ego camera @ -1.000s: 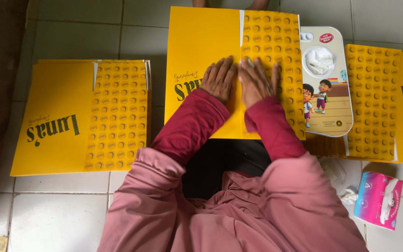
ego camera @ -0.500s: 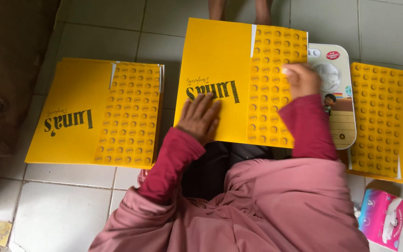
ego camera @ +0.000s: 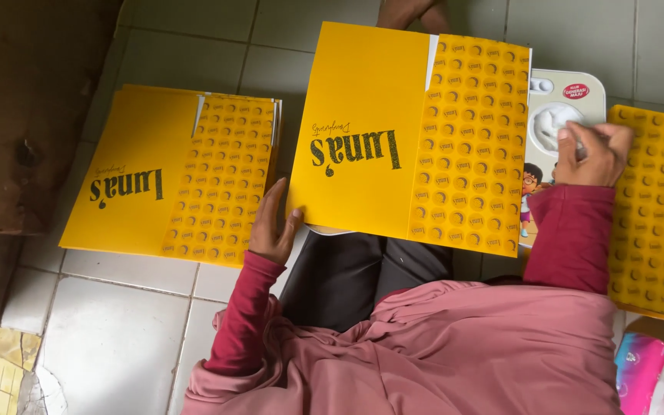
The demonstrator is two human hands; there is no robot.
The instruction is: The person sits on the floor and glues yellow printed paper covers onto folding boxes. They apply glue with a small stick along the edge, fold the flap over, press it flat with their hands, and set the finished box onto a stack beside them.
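Folder: yellow card folder [ego camera: 378, 138], flat and closed, lying over the person's lap at 12 o'clock from the body; plain yellow on its left part with dark lettering, and a right-hand strip covered in rows of small round marks.
Left hand: left hand [ego camera: 273, 227] at the folder's lower left corner, fingers loosely released and straight, thumb touching the folder's edge; nothing clasped.
Right hand: right hand [ego camera: 593, 154] at 2 o'clock, fingers clenched around a small whitish object over the tray [ego camera: 570, 96]; what the object is cannot be told.
Tray: pale plastic tray with a round hollow, tucked just beside the folder's right edge.
Edges: folder's left edge sits near a second yellow folder [ego camera: 174, 173] at 10 o'clock, a narrow strip of tiled floor [ego camera: 117, 338] between them; a third yellow sheet [ego camera: 655, 207] lies at 3 o'clock, touching the right sleeve.
Open room: bare tiles at 8 o'clock and at 11 o'clock above the second folder; a pink packet [ego camera: 655, 376] fills the 4 o'clock corner.
Change: 1 second ago both hands pressed flat on the folder's middle; now the left has slid to the corner and the right has gone off to the tray.
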